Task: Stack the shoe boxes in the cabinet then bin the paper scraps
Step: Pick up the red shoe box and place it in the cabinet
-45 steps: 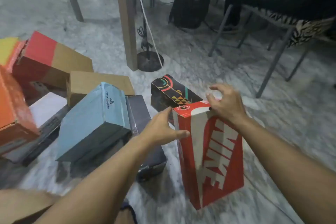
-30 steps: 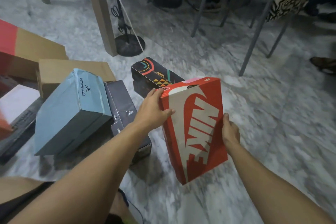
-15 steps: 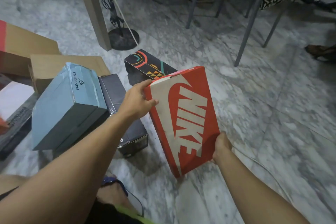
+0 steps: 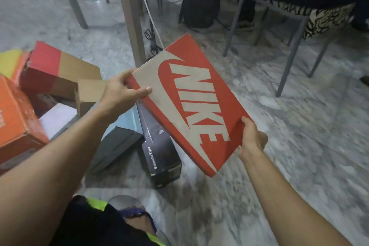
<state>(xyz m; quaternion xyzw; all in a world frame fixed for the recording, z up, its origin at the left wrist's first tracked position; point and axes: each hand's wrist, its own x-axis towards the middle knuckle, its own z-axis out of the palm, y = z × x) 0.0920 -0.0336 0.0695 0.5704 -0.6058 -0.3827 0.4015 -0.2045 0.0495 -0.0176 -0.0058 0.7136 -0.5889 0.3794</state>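
Note:
A red Nike shoe box with a beige swoosh panel hangs tilted in the air above the marble floor, its lid facing me. My left hand grips its upper left corner, thumb on the lid. My right hand grips the lower right edge, fingers curled round it. Below the box lies a black shoe box on the floor. To the left sits a heap of other shoe boxes: an orange one, a red and brown one, a plain brown one. No cabinet or paper scraps are in view.
A wooden table leg with a white cable rises behind the box. A black backpack stands further back. A grey metal chair with a zebra-pattern cushion is at the right. My knee in dark shorts is at the bottom.
The Nike box went from standing upright on the floor to being lifted and tilted flat. My right hand slid from its top down to its lower right edge. The camera view rose.

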